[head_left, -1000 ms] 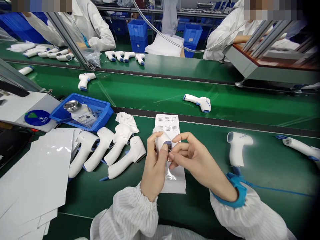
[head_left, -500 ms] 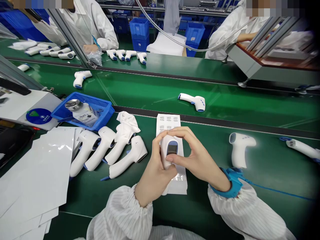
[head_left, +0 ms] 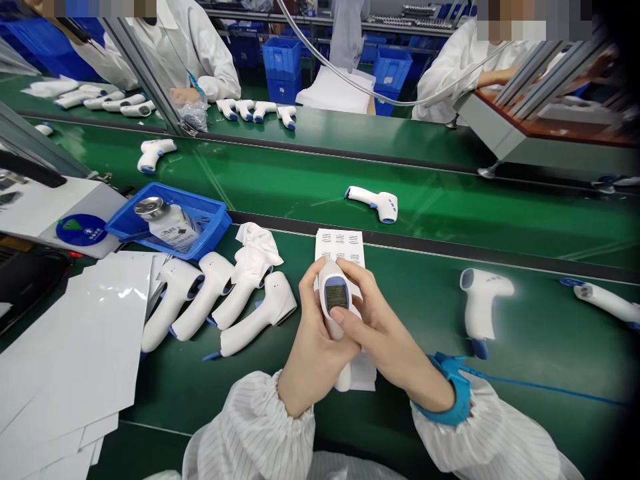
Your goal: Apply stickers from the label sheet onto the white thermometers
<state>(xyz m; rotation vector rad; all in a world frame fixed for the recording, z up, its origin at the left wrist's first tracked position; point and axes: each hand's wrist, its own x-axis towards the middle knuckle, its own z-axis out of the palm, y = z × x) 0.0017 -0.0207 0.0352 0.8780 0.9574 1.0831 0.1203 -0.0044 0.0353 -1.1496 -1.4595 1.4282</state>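
Note:
Both hands are wrapped around a white infrared thermometer (head_left: 331,270), whose small dark screen with a blue surround faces me. My left hand (head_left: 317,360) grips its handle and left side. On the right side are the fingers of my right hand (head_left: 385,333), with that thumb resting at the lower edge of the screen. Beneath the hands lies a white sheet of printed labels (head_left: 340,240), partly covered. Left of my hands, several white thermometers (head_left: 260,313) lie in a row, a crumpled white cloth (head_left: 257,250) over one. Another thermometer (head_left: 483,303) rests to the right.
A blue tray (head_left: 213,230) holds a metal-capped bottle (head_left: 173,223). White sheets (head_left: 90,333) are stacked at left. On the green belt (head_left: 275,180) lie thermometers, one (head_left: 380,203) ahead of me. A blue wrist strap's cord (head_left: 545,388) runs right. Two co-workers sit opposite.
The held thermometer has turned so its screen faces me more, and my right fingers have slid down its side. Thermometers on the belt have shifted left.

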